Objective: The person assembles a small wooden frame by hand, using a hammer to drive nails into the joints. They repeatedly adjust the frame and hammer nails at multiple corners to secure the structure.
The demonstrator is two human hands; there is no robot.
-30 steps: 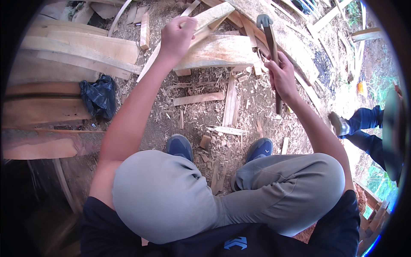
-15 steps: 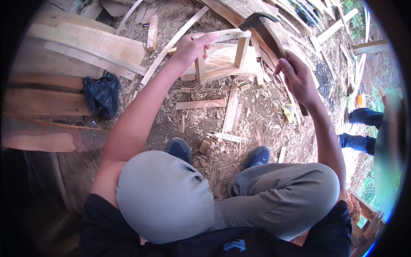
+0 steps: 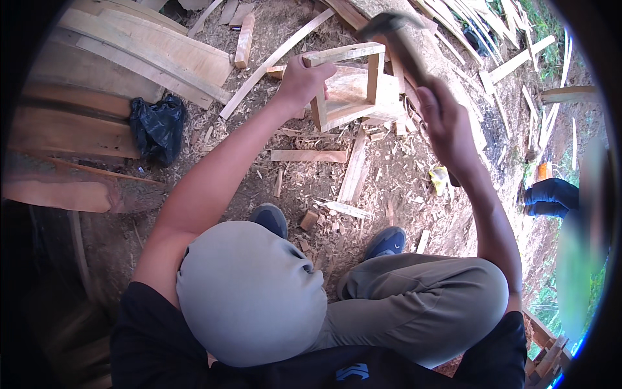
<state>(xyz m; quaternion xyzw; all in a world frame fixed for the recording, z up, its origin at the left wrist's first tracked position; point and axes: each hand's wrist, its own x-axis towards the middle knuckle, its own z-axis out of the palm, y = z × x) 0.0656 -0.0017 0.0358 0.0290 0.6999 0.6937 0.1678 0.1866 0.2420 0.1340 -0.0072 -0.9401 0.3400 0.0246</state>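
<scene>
A small rectangular wooden frame of pale strips stands ahead of me, beside a light wooden block or board. My left hand is closed round the frame's left corner, thumb pointing right along the wood. A claw hammer is in my right hand, fingers wrapped round its handle. The hammer's head, slightly blurred, hangs above and near the frame's top right corner, and I see no clear contact. The lower end of the handle shows just below my right wrist.
Wood chips and offcuts, with a short plank, litter the ground between my feet and the frame. Long boards and a black plastic bag lie at left. Thin strips are heaped far right. Another person's dark-trousered legs show at right.
The frame has tilted and shifted slightly right with my left hand, which now grips lower on its corner. The hammer has risen slightly. The other person's legs have drawn together.
</scene>
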